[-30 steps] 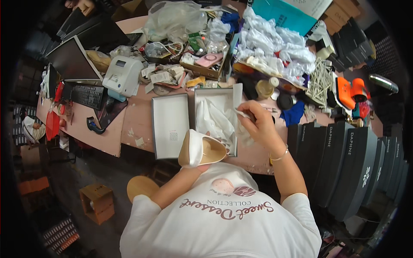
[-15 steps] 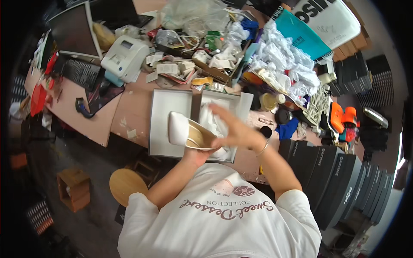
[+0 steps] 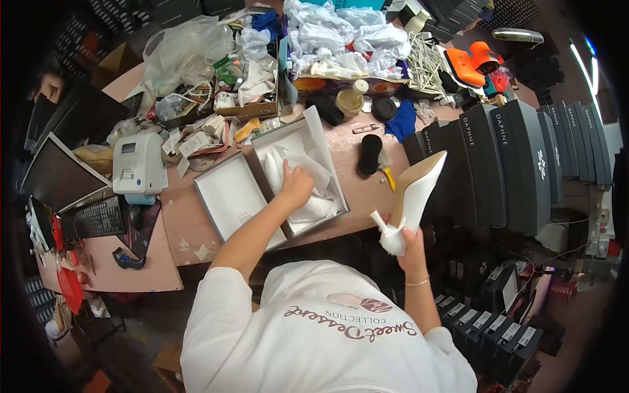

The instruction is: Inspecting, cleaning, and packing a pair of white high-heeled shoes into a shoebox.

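Note:
Over at the right, my right hand (image 3: 411, 247) is closed around the heel end of a white high-heeled shoe (image 3: 419, 187), its toe pointing up and away and its tan sole showing. My left hand (image 3: 298, 187) reaches into a grey shoe box (image 3: 337, 177), index finger stretched out on the white tissue paper (image 3: 311, 164). Another white shape, probably the second shoe, lies partly under the tissue at the box's left side. Beside the box on its left lies its lid (image 3: 229, 196), white inside facing up.
Grey shoe boxes (image 3: 485, 164) stand in a row at the right. Behind the open box are a black brush (image 3: 370, 154), a yellow-handled brush (image 3: 388, 175), a blue cloth (image 3: 400, 121) and a jar (image 3: 350, 98). A label printer (image 3: 137, 164) and keyboard (image 3: 98, 221) sit at the left.
The shoe has passed from my left hand to my right hand and moved right, away from the box. My left hand has gone into the box. The view has turned rightward.

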A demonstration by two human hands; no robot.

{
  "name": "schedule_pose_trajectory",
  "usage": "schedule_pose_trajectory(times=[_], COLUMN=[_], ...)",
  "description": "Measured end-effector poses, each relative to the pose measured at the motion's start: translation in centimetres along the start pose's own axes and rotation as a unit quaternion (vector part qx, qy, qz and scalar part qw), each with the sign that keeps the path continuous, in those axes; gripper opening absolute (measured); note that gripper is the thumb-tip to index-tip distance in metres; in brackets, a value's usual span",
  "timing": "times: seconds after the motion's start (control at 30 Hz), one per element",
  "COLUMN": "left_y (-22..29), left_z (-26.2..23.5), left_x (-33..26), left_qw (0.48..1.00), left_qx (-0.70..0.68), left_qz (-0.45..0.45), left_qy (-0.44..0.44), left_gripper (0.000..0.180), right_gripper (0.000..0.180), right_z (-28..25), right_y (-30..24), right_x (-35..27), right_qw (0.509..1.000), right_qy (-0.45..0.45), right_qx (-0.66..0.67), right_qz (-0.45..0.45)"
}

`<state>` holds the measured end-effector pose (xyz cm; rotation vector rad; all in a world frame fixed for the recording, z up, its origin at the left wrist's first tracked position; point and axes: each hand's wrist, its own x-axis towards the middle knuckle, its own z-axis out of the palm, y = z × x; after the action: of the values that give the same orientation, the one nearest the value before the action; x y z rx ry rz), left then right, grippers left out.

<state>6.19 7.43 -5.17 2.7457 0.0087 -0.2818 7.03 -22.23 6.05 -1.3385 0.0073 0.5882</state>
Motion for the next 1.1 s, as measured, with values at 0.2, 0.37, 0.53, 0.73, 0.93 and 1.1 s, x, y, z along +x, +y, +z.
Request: schedule_pose_trajectory(times=[0.2, 0.37, 0.53, 0.73, 0.93, 1.1], left_y=[-1.2, -3.3, -5.0, 10.3, 8.3, 3.4], left_z=[-12.5, -11.3, -2.2, 3.7, 4.3, 3.9], left_x=[-8.1, -9.1, -8.9, -14.1, -5.8, -5.1], left_qw=[0.890, 0.902, 0.848, 0.874, 0.901, 0.907], left_qx=[-0.448, -0.255, -0.044, -0.115, 0.003, 0.013], left_qz=[-0.035, -0.135, -0.337, -0.179, -0.272, -0.183], left_qy=[0.070, 0.321, 0.406, 0.437, 0.339, 0.379], left_gripper=[0.018, 0.025, 0.049, 0.078, 0.073, 0.035], right_gripper=[0.056, 0.053, 0.061, 0.064, 0.059, 0.049], right_z=[-3.3, -3.4, -3.1, -6.5, -6.4, -6.8], right_y=[-0.2, -1.5, 2.1, 2.5, 2.8, 1.2], right_x=[-2.7, -1.4, -2.3, -4.2, -5.6, -8.6], right_qw=[0.995, 0.967, 0.959, 0.947, 0.948, 0.952], right_qy=[-0.094, -0.244, -0.275, -0.286, -0.280, -0.256], right_qx=[0.009, 0.000, -0.029, 0.028, 0.024, -0.011], right_qz=[0.036, 0.068, 0.068, 0.141, 0.151, 0.165])
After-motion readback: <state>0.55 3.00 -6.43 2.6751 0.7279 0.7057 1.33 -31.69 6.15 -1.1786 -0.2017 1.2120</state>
